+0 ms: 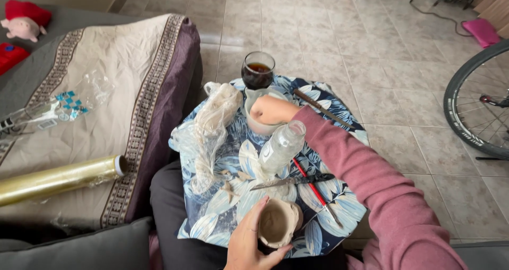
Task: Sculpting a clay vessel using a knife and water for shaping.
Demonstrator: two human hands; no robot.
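A small clay pot (279, 222) is sitting at the near edge of a leaf-patterned tray (318, 238), and the left hand (250, 244) is curling around its side, gripping it. The right hand (270, 110) is reaching into a pale cup (258, 125) further back, fingers bunched closed. Between them a clear bottle (282, 146) is lying tilted, with a knife (294, 181) and a red-handled tool (313, 188) beside it. A glass of dark drink (258, 69) is standing at the far edge, and crumpled plastic wrap (209, 135) is resting on the left.
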